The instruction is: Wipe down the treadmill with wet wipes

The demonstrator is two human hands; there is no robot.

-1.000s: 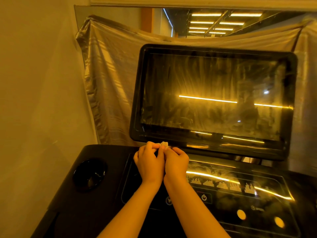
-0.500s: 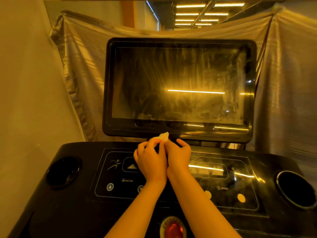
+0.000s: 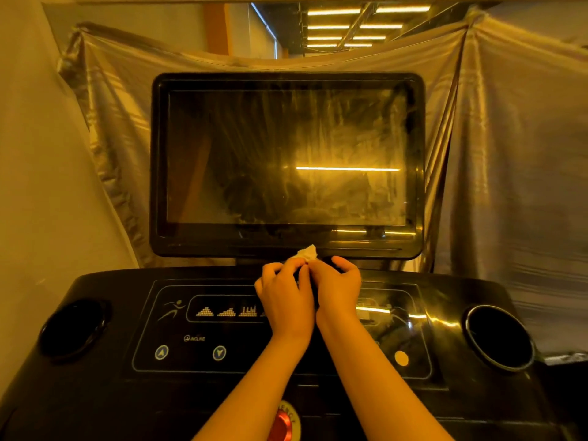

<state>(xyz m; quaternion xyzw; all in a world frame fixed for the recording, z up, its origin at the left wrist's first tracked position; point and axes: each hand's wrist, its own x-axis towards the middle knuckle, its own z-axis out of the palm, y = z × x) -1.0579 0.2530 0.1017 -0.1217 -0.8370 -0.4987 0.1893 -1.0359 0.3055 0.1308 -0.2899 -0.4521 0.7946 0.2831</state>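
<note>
Treadmill (image 3: 95,393) first, Sam. What is it like?

Big and black, Lee. We are looking down at its top part. It fills the whole bottom of the view. Behind it hangs a shiny plastic sheet (image 3: 509,154).

What is the next biggest thing?

The screen (image 3: 286,154). It stands up at the back of the treadmill. It is dark and has lots of streaks on it. A long bright line of light shines on the glass.

And under the screen?

A flat button panel (image 3: 178,361) with little pictures and two blue arrow buttons (image 3: 161,352). There is a round cup holder (image 3: 74,327) on the left side and another cup holder (image 3: 498,337) on the right side.

Where are the hands?

In the middle, over the panel, side by side and touching. The left hand (image 3: 286,294) has its fingers curled and pinches the wet wipe (image 3: 307,253) at the tips. The right hand (image 3: 337,288) pinches the same wipe with its thumb and first finger. Its other fingers are bent and loose.

Where is the wipe?

It pokes up from the fingertips, right at the bottom edge of the screen frame. It is small, white and scrunched up. I cannot tell if it touches the frame.

Anything smaller?

A red button (image 3: 281,424) down low between the arms, and a yellow button (image 3: 401,358) on the right.
</note>
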